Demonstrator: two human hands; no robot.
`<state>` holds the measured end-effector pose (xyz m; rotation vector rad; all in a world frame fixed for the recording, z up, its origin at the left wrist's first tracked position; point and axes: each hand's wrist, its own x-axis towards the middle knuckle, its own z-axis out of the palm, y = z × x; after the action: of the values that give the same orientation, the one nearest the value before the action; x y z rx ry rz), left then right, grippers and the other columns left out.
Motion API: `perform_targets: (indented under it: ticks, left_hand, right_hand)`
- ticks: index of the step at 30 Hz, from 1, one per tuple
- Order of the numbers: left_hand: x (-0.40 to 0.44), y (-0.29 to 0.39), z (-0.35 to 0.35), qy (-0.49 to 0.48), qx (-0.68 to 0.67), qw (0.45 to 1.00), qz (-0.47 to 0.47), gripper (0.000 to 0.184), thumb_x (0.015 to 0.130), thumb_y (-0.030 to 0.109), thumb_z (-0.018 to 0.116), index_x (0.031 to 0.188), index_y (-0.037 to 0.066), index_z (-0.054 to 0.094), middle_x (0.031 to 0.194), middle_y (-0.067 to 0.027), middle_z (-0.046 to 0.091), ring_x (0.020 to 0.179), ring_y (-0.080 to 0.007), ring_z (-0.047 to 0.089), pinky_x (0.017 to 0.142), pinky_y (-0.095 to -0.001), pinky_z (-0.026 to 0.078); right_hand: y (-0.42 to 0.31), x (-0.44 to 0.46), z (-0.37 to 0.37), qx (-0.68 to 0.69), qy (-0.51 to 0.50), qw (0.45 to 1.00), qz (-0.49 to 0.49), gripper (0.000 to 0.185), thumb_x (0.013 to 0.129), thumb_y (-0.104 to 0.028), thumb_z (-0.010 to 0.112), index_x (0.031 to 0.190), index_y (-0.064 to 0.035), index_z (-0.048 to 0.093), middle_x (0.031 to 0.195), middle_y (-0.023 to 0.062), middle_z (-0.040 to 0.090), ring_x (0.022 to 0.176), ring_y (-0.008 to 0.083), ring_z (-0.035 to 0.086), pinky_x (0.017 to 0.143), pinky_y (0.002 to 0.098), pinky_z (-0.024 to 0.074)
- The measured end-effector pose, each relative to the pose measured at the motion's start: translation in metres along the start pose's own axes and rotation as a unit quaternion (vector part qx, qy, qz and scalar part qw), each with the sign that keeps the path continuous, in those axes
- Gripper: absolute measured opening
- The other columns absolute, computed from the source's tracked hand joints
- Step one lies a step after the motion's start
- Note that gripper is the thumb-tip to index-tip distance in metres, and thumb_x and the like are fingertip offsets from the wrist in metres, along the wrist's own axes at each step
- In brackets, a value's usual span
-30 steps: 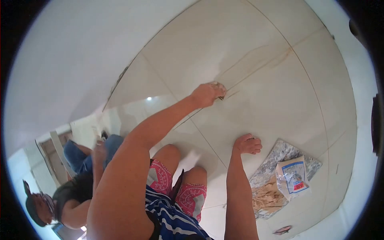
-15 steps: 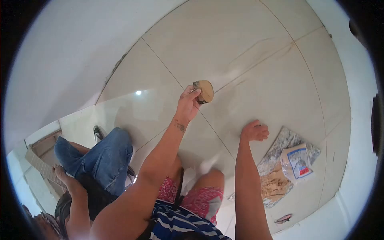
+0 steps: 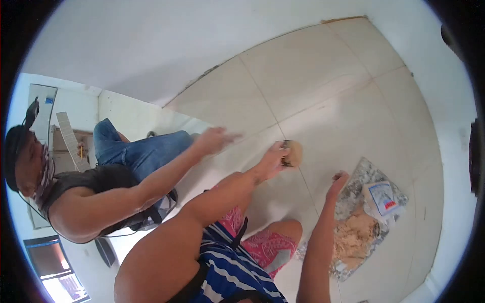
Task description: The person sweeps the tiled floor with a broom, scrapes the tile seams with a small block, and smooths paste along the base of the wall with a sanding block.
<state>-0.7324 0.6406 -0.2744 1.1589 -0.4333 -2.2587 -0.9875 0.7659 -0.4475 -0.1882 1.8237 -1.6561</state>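
Note:
My left hand (image 3: 272, 160) grips a round tan pad (image 3: 294, 153) with a dark, worn edge, held above the pale tile floor; its material I cannot make out. To the right, my right hand (image 3: 337, 183) hangs beside the edge of a grey speckled stone slab (image 3: 353, 187). Its fingers are curled, and whatever lies inside them, if anything, is hidden. Crumbly tan paste (image 3: 355, 232) is heaped on the slab. Above the paste, at the slab's right side, lies a clear plastic bag (image 3: 380, 198) with a blue and red label.
Another person sits at my left in jeans (image 3: 151, 154), with an arm (image 3: 151, 194) stretched toward the floor in front of me. White walls (image 3: 151, 45) border the tiles (image 3: 323, 111). Behind the person a long strip (image 3: 73, 139) leans near a doorway.
My view has swung left. The pad in my left hand has turned and come closer to my knees. The other person's arm has reached forward, its hand blurred. The slab's paste shows more fully.

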Motion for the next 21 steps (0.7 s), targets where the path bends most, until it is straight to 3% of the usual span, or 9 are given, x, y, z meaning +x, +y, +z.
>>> perform_targets:
  ticks: [3, 6, 8, 10, 14, 16, 17, 19, 21]
  left_hand:
    - [-0.034, -0.013, -0.015, 0.042, -0.003, 0.999, 0.027, 0.036, 0.085, 0.014, 0.060, 0.115, 0.008, 0.041, 0.108, -0.0114, 0.054, 0.098, -0.0259, 0.058, 0.083, -0.0466, 0.051]
    - [-0.040, -0.029, -0.039, 0.077, -0.011, 0.993, 0.086, 0.034, 0.084, 0.014, 0.060, 0.112, 0.010, 0.042, 0.103, -0.0100, 0.055, 0.097, -0.0253, 0.058, 0.079, -0.0456, 0.053]
    - [-0.044, -0.023, -0.022, 0.028, -0.034, 0.992, 0.115, 0.029, 0.085, 0.011, 0.059, 0.110, 0.009, 0.044, 0.098, -0.0083, 0.056, 0.094, -0.0230, 0.060, 0.077, -0.0407, 0.053]
    - [-0.059, -0.025, 0.020, 0.034, -0.074, 0.990, 0.117, 0.026, 0.086, 0.009, 0.057, 0.109, 0.007, 0.044, 0.099, -0.0091, 0.057, 0.091, -0.0222, 0.061, 0.077, -0.0373, 0.053]
    - [-0.017, -0.098, 0.069, -0.071, 0.093, 0.992, 0.046, 0.022, 0.085, 0.008, 0.058, 0.106, 0.007, 0.050, 0.098, -0.0093, 0.060, 0.092, -0.0210, 0.061, 0.077, -0.0347, 0.051]
    - [-0.002, -0.142, 0.099, -0.126, 0.447, 0.870, 0.163, 0.017, 0.084, 0.006, 0.054, 0.101, 0.006, 0.057, 0.097, -0.0073, 0.065, 0.094, -0.0232, 0.061, 0.083, -0.0341, 0.049]
    - [0.004, -0.161, 0.109, -0.136, 0.451, 0.868, 0.155, 0.017, 0.084, 0.006, 0.054, 0.101, 0.006, 0.057, 0.097, -0.0073, 0.065, 0.094, -0.0232, 0.061, 0.083, -0.0341, 0.049]
    - [0.011, -0.203, 0.122, -0.180, 0.585, 0.756, 0.231, 0.018, 0.081, 0.006, 0.055, 0.098, 0.006, 0.061, 0.096, -0.0092, 0.065, 0.095, -0.0250, 0.061, 0.081, -0.0343, 0.048]
    - [0.017, -0.243, 0.130, -0.245, 0.647, 0.641, 0.333, 0.020, 0.079, 0.007, 0.055, 0.098, 0.007, 0.062, 0.098, -0.0105, 0.065, 0.095, -0.0272, 0.060, 0.082, -0.0361, 0.048]
  right_hand:
    - [-0.030, -0.069, -0.044, -0.073, 0.004, 0.996, -0.048, 0.021, 0.090, -0.029, 0.040, 0.085, -0.0106, 0.049, 0.063, -0.0006, 0.046, 0.055, 0.0099, 0.042, 0.052, 0.0253, 0.0339]
    - [-0.037, -0.130, -0.100, -0.028, -0.002, 0.994, 0.109, 0.018, 0.091, -0.027, 0.040, 0.089, -0.0111, 0.048, 0.067, -0.0008, 0.047, 0.058, 0.0084, 0.042, 0.054, 0.0235, 0.0342]
    - [-0.039, -0.172, -0.133, -0.080, -0.073, 0.994, 0.028, 0.017, 0.092, -0.026, 0.040, 0.093, -0.0111, 0.047, 0.072, -0.0006, 0.047, 0.062, 0.0076, 0.043, 0.056, 0.0232, 0.0360]
    - [-0.029, -0.200, -0.167, -0.087, -0.097, 0.988, 0.081, 0.019, 0.093, -0.027, 0.039, 0.094, -0.0106, 0.048, 0.076, 0.0001, 0.049, 0.066, 0.0081, 0.044, 0.059, 0.0239, 0.0375]
    - [-0.029, -0.275, -0.216, -0.150, 0.014, 0.989, 0.000, 0.019, 0.092, -0.024, 0.039, 0.095, -0.0078, 0.047, 0.074, -0.0005, 0.045, 0.066, 0.0092, 0.041, 0.060, 0.0247, 0.0365]
    - [-0.027, -0.296, -0.232, -0.150, 0.074, 0.986, -0.018, 0.018, 0.092, -0.023, 0.040, 0.096, -0.0066, 0.047, 0.073, -0.0008, 0.043, 0.066, 0.0094, 0.040, 0.061, 0.0247, 0.0359]
    - [-0.010, -0.306, -0.248, -0.174, 0.152, 0.972, -0.030, 0.018, 0.092, -0.021, 0.040, 0.097, -0.0058, 0.047, 0.073, -0.0007, 0.041, 0.066, 0.0095, 0.038, 0.061, 0.0247, 0.0353]
    - [0.029, -0.330, -0.283, -0.176, 0.276, 0.945, -0.013, 0.018, 0.091, -0.018, 0.040, 0.098, -0.0038, 0.048, 0.074, 0.0009, 0.040, 0.069, 0.0107, 0.039, 0.064, 0.0257, 0.0359]
    - [0.028, -0.362, -0.299, -0.211, 0.281, 0.936, 0.014, 0.018, 0.092, -0.016, 0.039, 0.097, -0.0023, 0.048, 0.078, 0.0040, 0.045, 0.072, 0.0133, 0.042, 0.067, 0.0282, 0.0376]
